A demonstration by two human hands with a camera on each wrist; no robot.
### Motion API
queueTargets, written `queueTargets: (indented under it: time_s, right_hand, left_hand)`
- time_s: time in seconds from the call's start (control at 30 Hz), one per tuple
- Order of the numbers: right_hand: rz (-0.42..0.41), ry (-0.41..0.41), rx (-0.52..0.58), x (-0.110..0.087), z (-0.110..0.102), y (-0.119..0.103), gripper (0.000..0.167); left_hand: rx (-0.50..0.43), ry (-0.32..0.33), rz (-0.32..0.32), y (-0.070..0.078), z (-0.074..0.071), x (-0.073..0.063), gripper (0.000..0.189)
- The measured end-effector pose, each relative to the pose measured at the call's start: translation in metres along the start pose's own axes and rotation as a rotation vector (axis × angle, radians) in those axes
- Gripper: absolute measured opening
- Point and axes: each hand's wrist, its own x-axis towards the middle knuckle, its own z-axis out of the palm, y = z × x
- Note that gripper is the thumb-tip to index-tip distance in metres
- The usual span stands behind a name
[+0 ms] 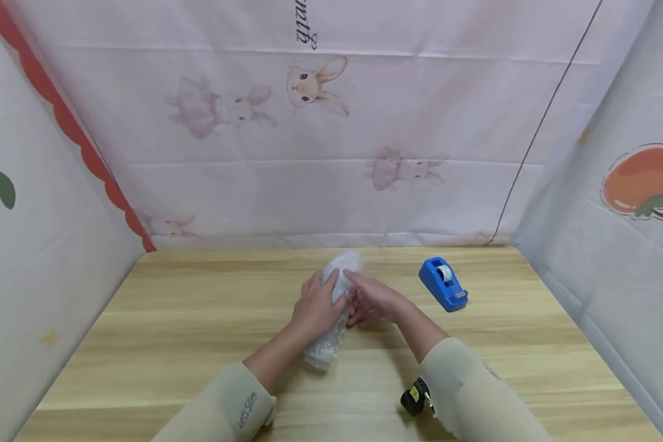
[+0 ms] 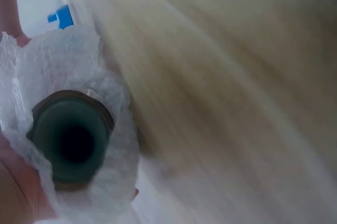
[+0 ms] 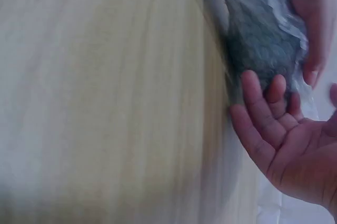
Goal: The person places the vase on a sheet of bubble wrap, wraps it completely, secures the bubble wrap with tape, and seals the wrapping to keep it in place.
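A long hollow vessel in clear bubble wrap (image 1: pixel 327 347) slants over the middle of the table. Its round mouth, greenish inside with a brown rim (image 2: pixel 100 105), faces the camera in the left wrist view, framed by loose wrap. My left hand (image 1: pixel 316 307) grips the bundle from the left, fingers and thumb curled round it. On its right side is my right hand (image 1: pixel 377 301). In the right wrist view that hand (image 3: pixel 295 150) has its fingers spread and relaxed, fingertips right at the wrapped dark surface (image 3: pixel 258 39). The wrap hides most of the vessel's shape.
A blue tape dispenser (image 1: pixel 443 285) with a roll of tape stands on the wooden table (image 1: pixel 199 319) to the right. A small black device with a yellow label (image 1: pixel 414 398) shows beside my right sleeve. Printed cloth walls (image 1: pixel 331 202) close off the back and both sides.
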Motion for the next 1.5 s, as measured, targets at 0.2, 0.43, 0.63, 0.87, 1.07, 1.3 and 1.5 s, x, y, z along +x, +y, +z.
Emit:
queueTargets:
  time_s: [0.2, 0.43, 0.63, 0.87, 1.07, 1.3, 1.5]
  right_hand:
    - [-0.118, 0.057, -0.027, 0.006, 0.007, 0.004, 0.037]
    - [-0.156, 0.024, 0.0, 0.005, 0.002, 0.005, 0.033]
    - [-0.159, -0.004, 0.037, 0.005, -0.004, 0.006, 0.022]
    - [-0.079, -0.017, 0.046, 0.004, -0.003, 0.012, 0.042]
    - [-0.033, -0.013, 0.045, 0.001, 0.009, 0.014, 0.053]
    - [-0.062, 0.064, 0.153, 0.005, 0.02, 0.01, 0.043]
    - [-0.122, 0.094, 0.187, 0.009, 0.032, 0.006, 0.043]
  left_hand:
    - [-0.3, -0.063, 0.035, -0.009, -0.013, -0.003, 0.053]
    - [-0.22, -0.096, 0.171, -0.024, -0.029, 0.004, 0.037]
    - [-0.07, -0.103, 0.199, -0.028, -0.017, 0.008, 0.053]
    - [-0.04, -0.094, 0.189, -0.025, -0.011, 0.008, 0.058]
    - [0.022, -0.093, 0.129, -0.031, -0.014, 0.0, 0.058]
    - [-0.14, -0.114, 0.151, -0.037, -0.017, 0.0, 0.058]
    - [-0.451, -0.116, 0.154, -0.044, -0.017, -0.004, 0.066]
